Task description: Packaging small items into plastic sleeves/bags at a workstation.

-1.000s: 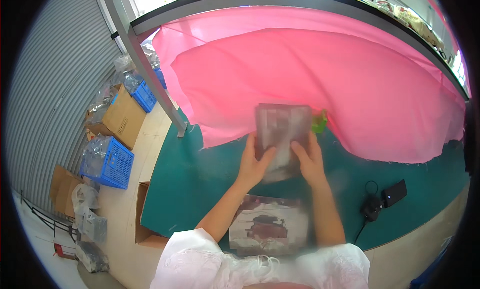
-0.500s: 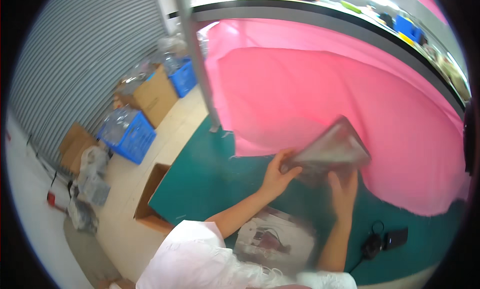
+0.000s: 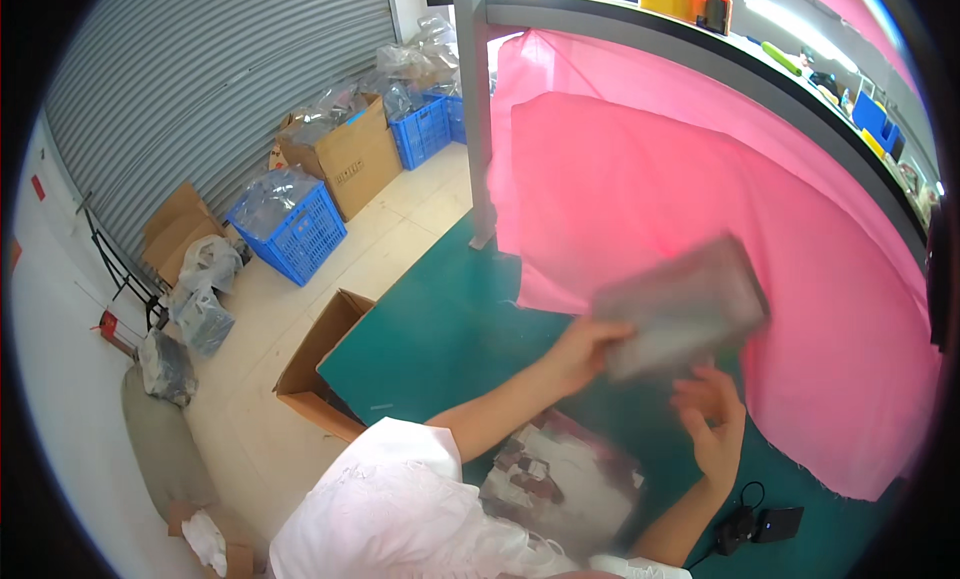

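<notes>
Grey corrugated metal shutter (image 3: 220, 79) closes off the far left of the room. In front of it stand a blue perforated plastic crate (image 3: 297, 234) loaded with clear plastic bags and, just right of it, a tall brown cardboard box (image 3: 368, 169). Nearer the person, an open brown cardboard box (image 3: 310, 379) sits against the left edge of a green-topped table (image 3: 440, 329). A grey metal post (image 3: 472, 109) rises at that table's far corner.

Low on the table, near the person's white garment (image 3: 370, 509), lies a flat rectangular package with a printed picture (image 3: 570, 484).

Above that package, the left hand (image 3: 585, 354) is clamped on the left end of a grey flat rectangular packet (image 3: 685, 309). Its thumb bears on the upper face; the other fingers are largely hidden. The packet is tilted, extends rightward from the grip and is motion-blurred; its contents cannot be determined. Behind it hangs a pink cloth sheet (image 3: 620, 189).

Right hand (image 3: 712, 419): below the packet's lower edge, fingers curled and parted, thumb apart, no grip observed. Fingertips are very close to that edge; contact cannot be confirmed.

At the lower right, 1 black rectangular device (image 3: 780, 524) rests beside a black cabled unit (image 3: 737, 529).
</notes>
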